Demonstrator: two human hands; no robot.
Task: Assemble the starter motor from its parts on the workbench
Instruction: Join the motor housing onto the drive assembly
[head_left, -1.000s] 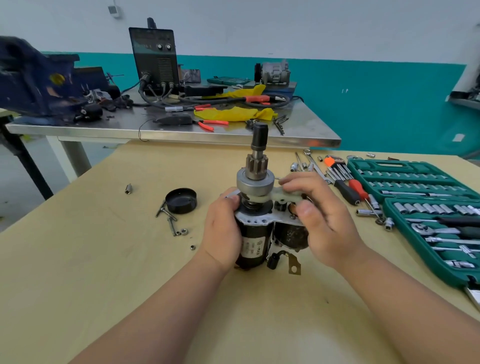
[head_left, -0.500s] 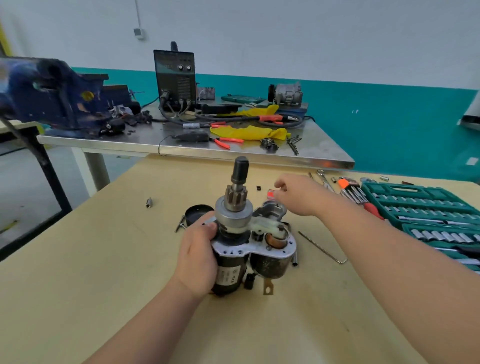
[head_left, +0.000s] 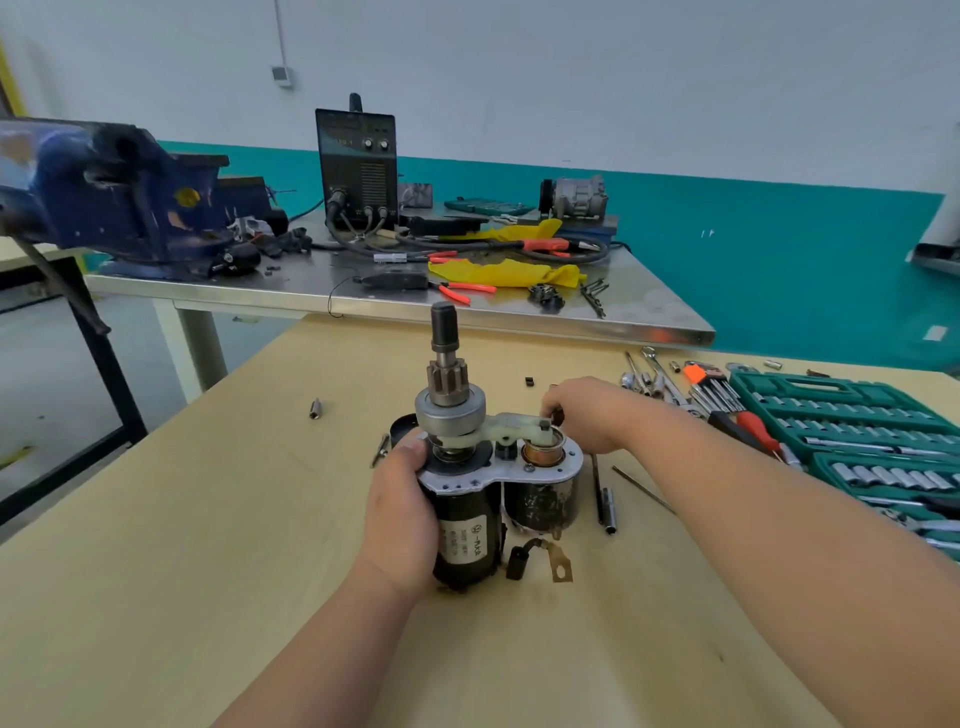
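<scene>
Black starter motor (head_left: 462, 525) stood upright on wooden bench (head_left: 208, 571), left hand (head_left: 400, 514) gripped its body, right hand (head_left: 587, 415) curled beside white fork lever (head_left: 511, 428), hold not discernible.

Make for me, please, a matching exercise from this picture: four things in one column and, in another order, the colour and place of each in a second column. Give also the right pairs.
Column one
1. starter motor
2. socket set case
3. vise
4. cloth

Column two
A. blue, at the far left
B. yellow, on the steel table
C. green, open, on the right side of the wooden bench
D. black body, upright, gripped by the left hand

Pairs: 1-D, 2-C, 3-A, 4-B
</scene>
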